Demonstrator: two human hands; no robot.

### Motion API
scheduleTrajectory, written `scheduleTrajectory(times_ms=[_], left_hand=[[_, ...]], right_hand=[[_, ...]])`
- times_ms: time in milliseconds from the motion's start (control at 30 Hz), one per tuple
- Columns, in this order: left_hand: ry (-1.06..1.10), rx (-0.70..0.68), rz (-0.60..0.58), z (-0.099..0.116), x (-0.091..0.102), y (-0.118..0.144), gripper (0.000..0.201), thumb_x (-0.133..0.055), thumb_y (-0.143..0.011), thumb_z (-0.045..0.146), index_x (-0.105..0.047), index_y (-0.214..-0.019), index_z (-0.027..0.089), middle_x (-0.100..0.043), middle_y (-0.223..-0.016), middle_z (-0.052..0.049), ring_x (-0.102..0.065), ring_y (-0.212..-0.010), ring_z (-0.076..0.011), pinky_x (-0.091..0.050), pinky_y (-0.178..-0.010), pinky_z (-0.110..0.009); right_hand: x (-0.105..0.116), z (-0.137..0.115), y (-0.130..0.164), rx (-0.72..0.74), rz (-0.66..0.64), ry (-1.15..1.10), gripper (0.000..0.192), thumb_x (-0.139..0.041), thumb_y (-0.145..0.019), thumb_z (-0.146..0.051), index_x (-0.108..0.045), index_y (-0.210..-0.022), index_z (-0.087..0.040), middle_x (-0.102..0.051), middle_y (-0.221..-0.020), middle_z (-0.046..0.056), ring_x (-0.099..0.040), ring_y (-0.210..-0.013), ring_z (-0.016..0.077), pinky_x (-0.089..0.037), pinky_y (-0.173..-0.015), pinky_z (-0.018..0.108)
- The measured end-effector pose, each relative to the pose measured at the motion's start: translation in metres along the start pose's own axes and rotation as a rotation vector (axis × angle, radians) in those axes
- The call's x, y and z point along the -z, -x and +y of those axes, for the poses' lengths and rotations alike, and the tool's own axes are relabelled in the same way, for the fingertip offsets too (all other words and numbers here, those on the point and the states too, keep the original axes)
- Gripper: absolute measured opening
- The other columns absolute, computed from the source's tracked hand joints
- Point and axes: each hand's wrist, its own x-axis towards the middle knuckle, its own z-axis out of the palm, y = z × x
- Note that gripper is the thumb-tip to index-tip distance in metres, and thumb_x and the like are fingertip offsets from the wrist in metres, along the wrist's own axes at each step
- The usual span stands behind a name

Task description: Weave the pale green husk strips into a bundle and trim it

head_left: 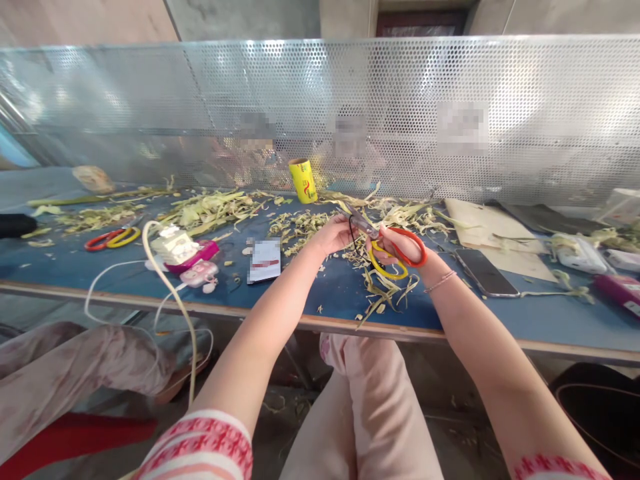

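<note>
i can't make out what my left hand (334, 235) pinches; its fingertips are closed on something small and dark, maybe a thin loop, right at the blades, and the rest is too fine to tell. my right hand (400, 245) is curled through the handles of the scissors (395, 257), one loop red, one yellow, smooth plastic, with short metal blades pointing toward the left hand. both hands hover above the blue table (330, 293) near its front edge, over a litter of pale, stringy, curled husk scraps (385, 290). a second pair of scissors (111, 238) lies well to the left. a dark glossy phone (487, 273) lies flat just right of my wrist. a yellow roll (303, 180) stands by the perforated metal screen (450, 80), behind which shapes are blurred.
</note>
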Motion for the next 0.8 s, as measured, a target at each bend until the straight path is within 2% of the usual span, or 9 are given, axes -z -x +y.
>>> scheduleTrajectory(times_ms=[600, 800], left_hand=[[-0.002, -0.011, 0.024, 0.0018, -0.0023, 0.0012, 0.020, -0.058, -0.070, -0.005, -0.054, -0.062, 0.013, -0.058, -0.053, 0.003, -0.057, -0.051, -0.0052, -0.049, -0.061, -0.019], [-0.057, -0.011, -0.013, 0.0027, -0.0003, 0.0018, 0.015, -0.058, -0.072, -0.003, -0.059, -0.070, 0.012, -0.064, -0.063, 0.000, -0.062, -0.058, -0.0065, -0.052, -0.068, -0.021]], right_hand=[[0.0031, 0.0028, -0.0012, 0.003, 0.027, 0.045, 0.052, -0.043, -0.083, -0.071, -0.050, -0.086, -0.020, -0.039, -0.050, -0.008, -0.027, -0.033, 0.0043, -0.020, -0.039, 0.024], [0.0022, 0.0019, -0.0006, 0.007, 0.039, 0.045, 0.051, -0.044, -0.083, -0.070, -0.051, -0.086, -0.020, -0.038, -0.049, -0.008, -0.026, -0.033, 0.0046, -0.022, -0.039, 0.023]])
